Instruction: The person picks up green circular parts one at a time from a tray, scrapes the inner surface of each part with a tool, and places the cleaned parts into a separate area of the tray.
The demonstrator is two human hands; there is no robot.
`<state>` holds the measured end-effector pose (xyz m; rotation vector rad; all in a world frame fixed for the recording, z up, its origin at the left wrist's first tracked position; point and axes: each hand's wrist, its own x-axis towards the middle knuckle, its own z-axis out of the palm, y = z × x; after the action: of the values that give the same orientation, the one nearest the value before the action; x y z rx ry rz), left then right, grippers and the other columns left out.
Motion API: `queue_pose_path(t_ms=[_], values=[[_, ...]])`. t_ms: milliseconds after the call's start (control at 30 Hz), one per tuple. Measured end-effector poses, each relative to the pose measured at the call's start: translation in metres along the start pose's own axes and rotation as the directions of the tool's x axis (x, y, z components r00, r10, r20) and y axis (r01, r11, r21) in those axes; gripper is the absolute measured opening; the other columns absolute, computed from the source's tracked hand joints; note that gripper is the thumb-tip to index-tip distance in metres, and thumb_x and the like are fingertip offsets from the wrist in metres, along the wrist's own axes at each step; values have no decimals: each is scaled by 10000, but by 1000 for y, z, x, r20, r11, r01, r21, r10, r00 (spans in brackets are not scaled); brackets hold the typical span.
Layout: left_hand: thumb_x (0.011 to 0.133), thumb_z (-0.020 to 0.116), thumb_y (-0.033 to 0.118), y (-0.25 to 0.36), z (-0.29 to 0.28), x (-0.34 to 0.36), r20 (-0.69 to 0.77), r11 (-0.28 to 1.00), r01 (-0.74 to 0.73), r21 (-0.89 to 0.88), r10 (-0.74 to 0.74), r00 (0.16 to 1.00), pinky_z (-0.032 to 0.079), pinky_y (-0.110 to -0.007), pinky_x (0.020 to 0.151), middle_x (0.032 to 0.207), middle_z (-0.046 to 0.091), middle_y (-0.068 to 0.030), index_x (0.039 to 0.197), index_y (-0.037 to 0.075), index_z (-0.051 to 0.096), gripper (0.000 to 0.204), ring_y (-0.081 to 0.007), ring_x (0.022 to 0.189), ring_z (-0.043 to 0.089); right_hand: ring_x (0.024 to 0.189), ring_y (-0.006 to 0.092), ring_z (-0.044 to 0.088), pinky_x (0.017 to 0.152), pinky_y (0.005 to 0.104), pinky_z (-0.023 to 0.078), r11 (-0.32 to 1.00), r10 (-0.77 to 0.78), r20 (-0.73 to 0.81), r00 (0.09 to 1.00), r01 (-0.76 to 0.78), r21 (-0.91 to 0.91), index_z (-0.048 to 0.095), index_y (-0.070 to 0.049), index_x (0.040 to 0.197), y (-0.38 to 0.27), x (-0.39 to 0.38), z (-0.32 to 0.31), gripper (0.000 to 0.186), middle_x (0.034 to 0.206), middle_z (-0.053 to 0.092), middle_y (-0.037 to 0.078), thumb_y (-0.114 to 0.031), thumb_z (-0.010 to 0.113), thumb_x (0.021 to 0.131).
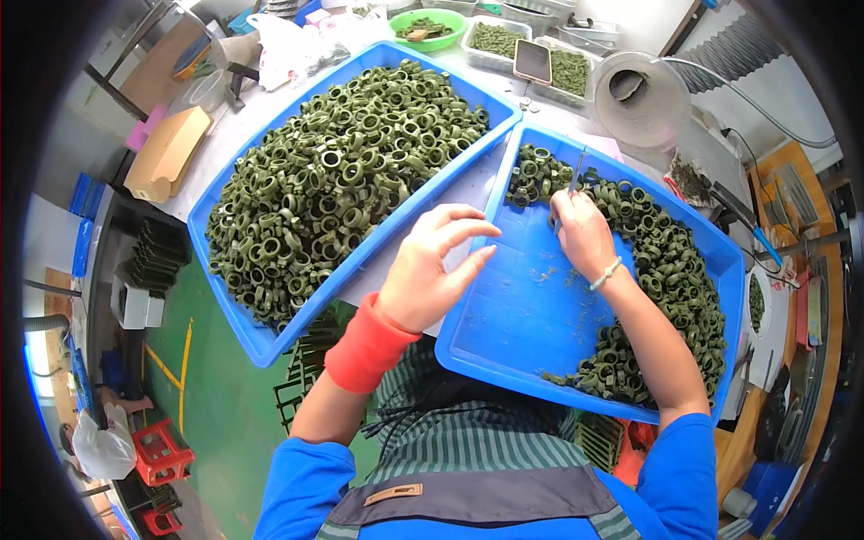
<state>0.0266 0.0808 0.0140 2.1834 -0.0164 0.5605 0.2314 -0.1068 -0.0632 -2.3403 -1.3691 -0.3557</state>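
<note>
My left hand (430, 268), with a red wristband (364, 346), hovers by the near-left edge of the right blue tray (513, 310). Its fingers are apart and nothing is in them. Over the far part of that tray, my right hand (583, 230) is closed on a slim metal tool (577, 171) whose kind I cannot make out. The tool points away from me, among dark green ring-shaped parts (670, 252) heaped along the tray's far and right sides. Whether the fingers also pinch a ring is hidden. Small green scraps lie on the tray's bottom.
A second blue tray (270, 346), heaped with green rings (333, 171), stands at the left. Behind are a green bowl (423, 30), clear tubs of small green pieces (495, 43), a phone (533, 61) and a grey duct mouth (639, 99). A cardboard box (169, 155) sits far left.
</note>
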Motion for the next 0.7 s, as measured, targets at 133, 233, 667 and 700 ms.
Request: queue_pose_path(t_ms=[133,233,667,700], values=[[869,707,62,-2,14,-8,81,988,59,-144,-48,996,479,-360,958,1124,652,-135,1086,29,693,220,-258,1067,626,797,300,639,734,396,532,970,124,93,988,-140,200,552,-15,942,-31,-18,-29,177,848,626,155,1,641,789],[870,710,67,6,26,-8,99,975,104,-197,-86,991,476,-355,968,1139,653,-141,1154,14,658,294,-256,1085,625,734,171,686,663,298,545,694,354,285,891,-454,559,596,-5,963,-62,-29,-61,220,879,654,108,-72,733,805],[964,622,60,25,40,-12,417,412,550,-726,-371,829,584,-278,802,1146,684,-90,1253,-7,618,296,-139,1001,666,788,135,670,730,258,550,77,347,410,843,-461,884,613,26,1097,-92,-60,-93,168,919,659,67,-108,597,997],[963,623,59,26,40,-13,418,408,554,-726,-377,826,585,-282,810,1155,681,-93,1252,-7,619,296,-142,1008,665,814,131,669,742,257,549,84,356,399,845,-454,887,610,28,1105,-93,-61,-92,171,934,658,65,-96,612,987]])
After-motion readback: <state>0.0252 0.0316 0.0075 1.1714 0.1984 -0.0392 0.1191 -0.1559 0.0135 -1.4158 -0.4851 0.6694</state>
